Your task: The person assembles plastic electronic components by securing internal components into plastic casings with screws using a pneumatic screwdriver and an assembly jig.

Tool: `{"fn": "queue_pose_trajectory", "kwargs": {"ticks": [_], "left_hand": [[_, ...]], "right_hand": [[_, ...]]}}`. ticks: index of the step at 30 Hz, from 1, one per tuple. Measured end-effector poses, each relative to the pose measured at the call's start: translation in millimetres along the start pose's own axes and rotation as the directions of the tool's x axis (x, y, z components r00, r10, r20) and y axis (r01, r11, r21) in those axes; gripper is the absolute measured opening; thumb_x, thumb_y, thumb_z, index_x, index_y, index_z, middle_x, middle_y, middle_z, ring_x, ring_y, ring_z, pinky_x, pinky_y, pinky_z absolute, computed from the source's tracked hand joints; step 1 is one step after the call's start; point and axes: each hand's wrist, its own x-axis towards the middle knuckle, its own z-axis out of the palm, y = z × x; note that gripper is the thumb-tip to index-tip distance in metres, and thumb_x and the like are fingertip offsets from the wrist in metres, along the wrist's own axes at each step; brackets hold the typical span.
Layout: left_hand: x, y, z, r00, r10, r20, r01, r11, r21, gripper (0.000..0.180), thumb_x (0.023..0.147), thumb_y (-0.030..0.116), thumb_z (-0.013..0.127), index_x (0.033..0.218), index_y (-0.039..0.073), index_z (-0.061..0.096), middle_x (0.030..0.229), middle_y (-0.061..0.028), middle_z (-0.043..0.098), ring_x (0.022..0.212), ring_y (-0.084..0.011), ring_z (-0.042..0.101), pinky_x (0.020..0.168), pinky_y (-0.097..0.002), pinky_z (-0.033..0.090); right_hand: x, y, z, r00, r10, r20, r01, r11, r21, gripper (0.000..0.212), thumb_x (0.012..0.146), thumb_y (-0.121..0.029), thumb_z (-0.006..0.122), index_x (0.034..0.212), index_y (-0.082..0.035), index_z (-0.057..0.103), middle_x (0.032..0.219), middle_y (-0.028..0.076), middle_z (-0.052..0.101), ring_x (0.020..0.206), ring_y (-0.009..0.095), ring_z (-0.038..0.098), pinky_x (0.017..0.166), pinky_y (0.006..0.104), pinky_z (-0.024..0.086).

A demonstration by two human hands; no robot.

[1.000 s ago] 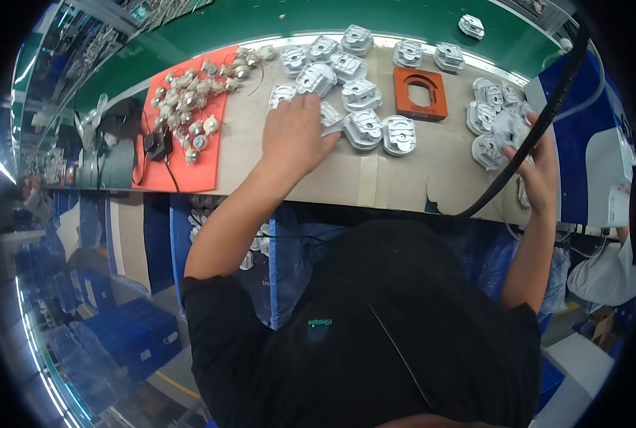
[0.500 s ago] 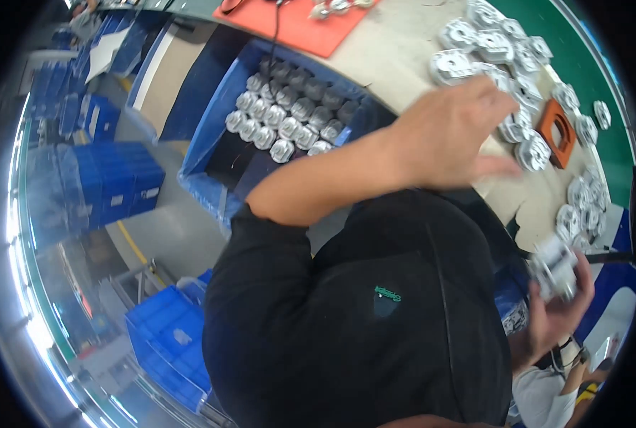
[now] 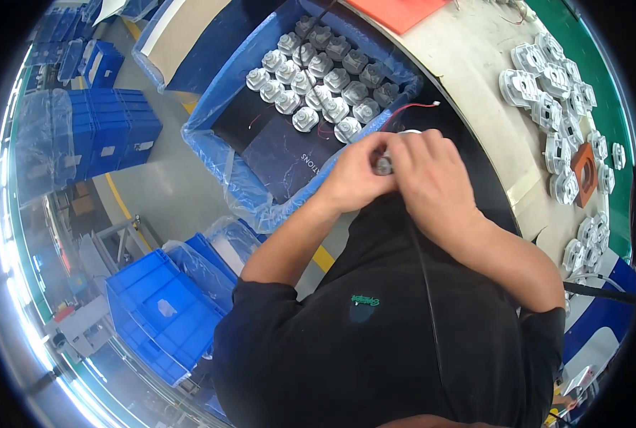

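Observation:
My left hand (image 3: pixel 354 172) and my right hand (image 3: pixel 434 178) meet in front of my body, both closed around a small silver metal part (image 3: pixel 383 165). Most of that part is covered by my fingers. A red wire (image 3: pixel 407 108) with a small white plug rises just above it, seemingly from the part. Beyond my hands stands a blue bin (image 3: pixel 221 85) lined with clear plastic. Inside it, rows of similar round silver metal parts (image 3: pixel 319 65) sit on a dark printed sheet (image 3: pixel 279 160).
Along the curved pale bench (image 3: pixel 468 53) at right lie several silver cast housings (image 3: pixel 546 78) and an orange square fixture (image 3: pixel 584 175). An orange-red mat (image 3: pixel 400 11) lies at the top. Blue crates (image 3: pixel 118 132) stand at left, and another blue crate (image 3: pixel 164 307) lower left.
My left hand has come back from over the bench, and my right hand has brought the silver part in from the right. Both hands now hold it near the bin. The view has shifted.

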Motion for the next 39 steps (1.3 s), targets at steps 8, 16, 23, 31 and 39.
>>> {"fn": "queue_pose_trajectory", "kwargs": {"ticks": [8, 16, 23, 31, 39], "left_hand": [[-2.8, -10.2, -61.5, 0.987, -0.054, -0.149, -0.048, 0.794, -0.606, 0.042, 0.093, 0.004, 0.065, 0.132, -0.002, 0.053, 0.114, -0.0114, 0.067, 0.101, -0.0206, 0.069, 0.081, -0.0358, 0.059], [-8.1, -117.7, -137.0, 0.856, 0.003, -0.518, 0.354, 0.728, 0.588, 0.050, 0.077, 0.024, 0.081, 0.115, -0.004, 0.066, 0.111, -0.0212, 0.067, 0.099, -0.0332, 0.069, 0.087, -0.0419, 0.055], [9.2, -192.3, -117.8, 0.951, 0.000, -0.309, 0.267, 0.503, 0.822, 0.054, 0.081, 0.013, 0.076, 0.130, 0.001, 0.059, 0.126, -0.0231, 0.059, 0.121, -0.0428, 0.055, 0.102, -0.0482, 0.047], [37.8, -128.0, -116.2, 0.913, -0.205, -0.353, 0.398, 0.258, 0.880, 0.069, 0.075, 0.025, 0.086, 0.132, 0.001, 0.055, 0.128, -0.0246, 0.058, 0.119, -0.0437, 0.059, 0.097, -0.0492, 0.052], [91.2, 62.3, -148.7, 0.871, 0.211, -0.444, 0.385, 0.271, 0.883, 0.041, 0.085, 0.036, 0.081, 0.094, -0.003, 0.071, 0.081, -0.0165, 0.073, 0.076, -0.0336, 0.071, 0.072, -0.0444, 0.054]], "right_hand": [[30.3, 4.8, -23.4, 0.984, 0.035, -0.176, 0.033, 0.928, 0.371, 0.077, 0.062, -0.004, 0.086, 0.134, -0.007, 0.057, 0.136, 0.014, 0.055, 0.118, 0.035, 0.056, 0.098, 0.0416, 0.047], [-21.3, 47.5, -66.1, 0.952, 0.181, -0.245, -0.036, 0.866, 0.499, 0.053, 0.073, -0.004, 0.084, 0.123, -0.003, 0.064, 0.127, 0.018, 0.063, 0.108, 0.037, 0.062, 0.091, 0.0427, 0.052], [-115.4, 73.0, -122.2, 0.941, 0.230, -0.250, -0.045, 0.814, 0.579, 0.041, 0.076, -0.010, 0.086, 0.113, -0.002, 0.070, 0.107, 0.017, 0.071, 0.091, 0.031, 0.070, 0.074, 0.0400, 0.056], [-299.1, 74.3, -170.7, 0.318, 0.518, -0.794, -0.096, 0.851, 0.516, 0.034, 0.104, -0.028, 0.059, 0.125, -0.001, 0.057, 0.099, 0.009, 0.055, 0.077, 0.015, 0.044, 0.065, 0.0289, 0.036], [-306.2, 208.4, -172.0, -0.435, 0.730, -0.528, -0.178, 0.505, 0.845, 0.043, 0.096, -0.010, 0.069, 0.132, 0.007, 0.054, 0.125, 0.017, 0.064, 0.109, 0.022, 0.066, 0.099, 0.0317, 0.053]]}}
